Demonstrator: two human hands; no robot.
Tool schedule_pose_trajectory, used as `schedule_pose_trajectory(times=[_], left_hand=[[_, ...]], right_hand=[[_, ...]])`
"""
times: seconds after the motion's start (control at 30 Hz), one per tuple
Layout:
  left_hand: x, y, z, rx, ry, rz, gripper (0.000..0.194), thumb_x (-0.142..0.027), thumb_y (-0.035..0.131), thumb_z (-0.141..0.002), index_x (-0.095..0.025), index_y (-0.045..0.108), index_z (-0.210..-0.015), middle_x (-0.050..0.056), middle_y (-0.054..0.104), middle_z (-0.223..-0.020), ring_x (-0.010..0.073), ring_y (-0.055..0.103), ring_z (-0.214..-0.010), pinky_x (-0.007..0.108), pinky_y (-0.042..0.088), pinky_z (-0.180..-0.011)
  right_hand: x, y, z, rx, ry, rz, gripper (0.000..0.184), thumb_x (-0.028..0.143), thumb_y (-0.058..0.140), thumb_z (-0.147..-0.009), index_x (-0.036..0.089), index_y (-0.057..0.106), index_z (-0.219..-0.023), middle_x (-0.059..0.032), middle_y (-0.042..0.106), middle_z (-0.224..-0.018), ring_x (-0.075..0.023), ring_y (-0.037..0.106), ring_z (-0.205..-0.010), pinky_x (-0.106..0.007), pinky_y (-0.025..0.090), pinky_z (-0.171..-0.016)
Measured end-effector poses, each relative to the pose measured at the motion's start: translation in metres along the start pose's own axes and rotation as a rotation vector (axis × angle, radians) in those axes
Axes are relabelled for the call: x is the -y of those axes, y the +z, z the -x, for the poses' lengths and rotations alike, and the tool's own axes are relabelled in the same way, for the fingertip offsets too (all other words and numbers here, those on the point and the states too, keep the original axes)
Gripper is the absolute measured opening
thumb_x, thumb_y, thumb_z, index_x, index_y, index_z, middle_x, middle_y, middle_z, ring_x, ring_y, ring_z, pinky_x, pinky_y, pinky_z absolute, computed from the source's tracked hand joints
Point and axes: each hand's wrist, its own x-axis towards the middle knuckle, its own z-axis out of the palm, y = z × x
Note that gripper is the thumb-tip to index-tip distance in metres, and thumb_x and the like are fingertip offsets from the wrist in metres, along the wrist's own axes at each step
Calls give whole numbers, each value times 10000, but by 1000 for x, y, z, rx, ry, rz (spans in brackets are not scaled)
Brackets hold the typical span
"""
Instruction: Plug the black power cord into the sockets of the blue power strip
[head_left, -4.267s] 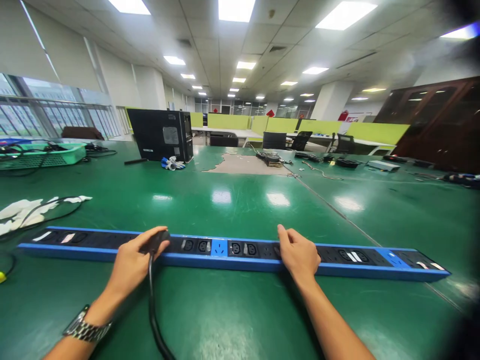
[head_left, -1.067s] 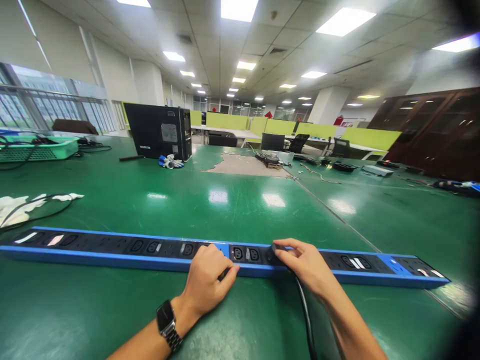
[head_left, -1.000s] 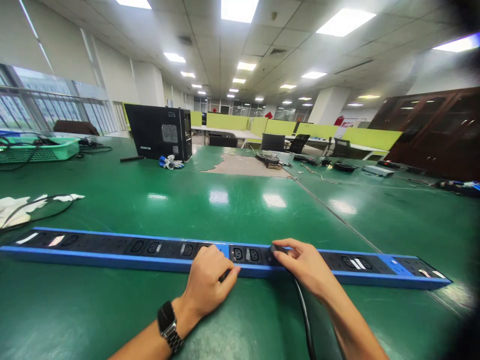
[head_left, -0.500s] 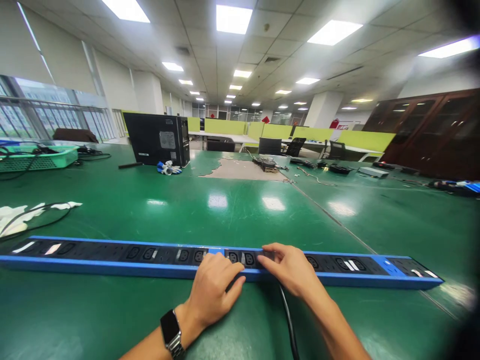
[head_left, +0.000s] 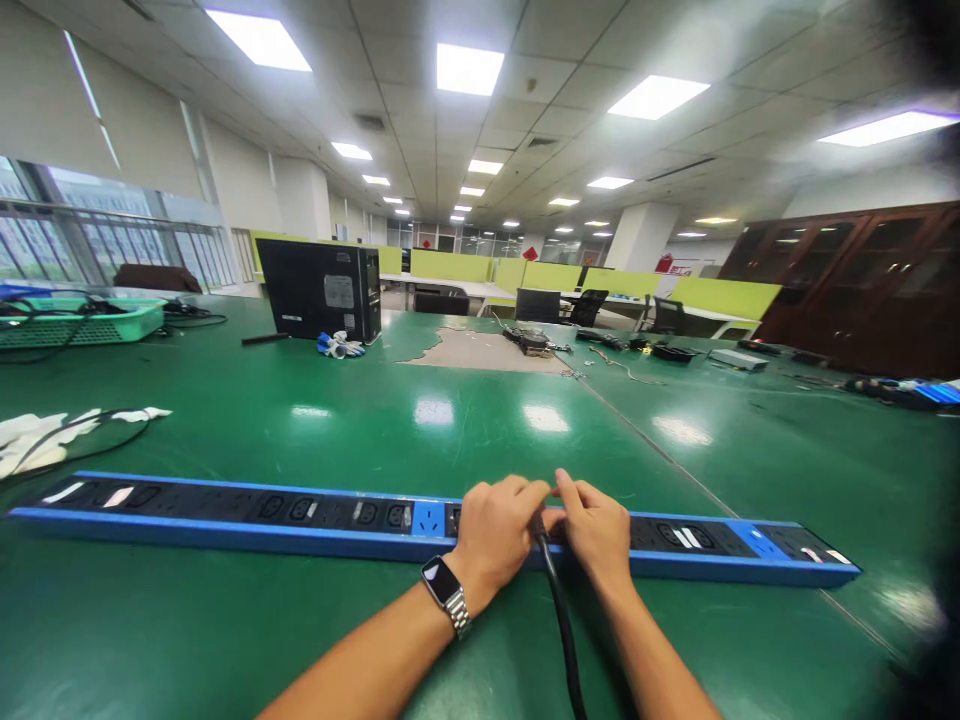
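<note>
Both forearms are bare — no sleeves — and the left wrist wears a metal-banded, dark-faced watch (head_left: 442, 583).

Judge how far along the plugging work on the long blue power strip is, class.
Done: the power strip lies flat on the green table, and the black cable has reached it. In hand: left hand and right hand meet over the cable's end at the strip's middle; the plug itself is hidden. Left: the visible sockets left of the hands stand unfilled.
</note>
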Motion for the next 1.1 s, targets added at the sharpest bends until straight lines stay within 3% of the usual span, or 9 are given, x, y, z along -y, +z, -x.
schedule_pose_trajectory(times=[0.1,0.17,0.27,0.37,0.47,0.57,0.7,0.93,1.1], left_hand=[[-2,-38,-8,-309,-49,180,300,-410,480,-947,-243,577,-1177,53,702,-1019,182,661,-881,277,492,-738],[13,-68,-4,-380,-148,264,352,-446,485,-935,-221,561,-1194,59,715,-981,179,675,-825,269,506,-716],[61,-105,25,-404,-372,279,442,-538,504,-891,-187,559,-1154,49,732,-817,184,693,-716,262,517,-647],[113,-130,70,-365,-515,264,468,-590,442,-890,-173,589,-1044,56,743,-800,216,706,-802,309,528,-761],[141,-147,108,-203,-541,169,428,-568,445,-893,-203,607,-1047,46,745,-893,226,692,-852,300,525,-741],[147,-150,130,-44,-430,63,328,-491,476,-903,-236,611,-1058,33,727,-962,213,676,-861,290,516,-747],[148,-139,134,-27,-289,-44,269,-432,507,-896,-244,622,-1050,47,714,-1012,215,660,-935,327,494,-856],[156,-140,115,170,-289,-82,289,-455,492,-901,-255,623,-1063,39,724,-955,208,671,-857,309,499,-789],[156,-134,113,230,-249,-103,289,-426,510,-901,-251,623,-1102,41,725,-1025,215,667,-922,314,486,-825]], right_hand=[[2,0,1,-19,-3,49,564,626,400,-847,198,640,-566,0,540,-498,-133,474,-535,-239,313,-530],[3,-1,1,-32,8,53,544,616,411,-841,202,664,-594,-6,554,-500,-142,490,-545,-243,319,-537],[5,-1,1,-7,47,44,522,612,425,-831,213,695,-630,-23,608,-539,-161,532,-579,-249,330,-547],[7,-1,0,24,91,53,534,634,407,-829,230,719,-671,-36,655,-600,-185,572,-642,-255,334,-561],[7,0,0,37,118,64,559,654,378,-831,238,729,-705,-43,676,-653,-204,591,-701,-261,337,-583],[4,0,-1,55,126,72,579,668,362,-832,237,733,-727,-45,671,-654,-216,597,-722,-267,340,-596],[3,0,0,63,104,62,596,675,356,-836,232,747,-756,-42,670,-647,-216,601,-712,-265,343,-589],[4,0,0,65,104,36,613,675,350,-835,224,762,-783,-50,680,-656,-225,607,-713,-277,357,-602],[0,2,-2,67,101,44,627,703,347,-817,238,765,-772,-42,683,-646,-223,611,-701,-278,361,-595]])
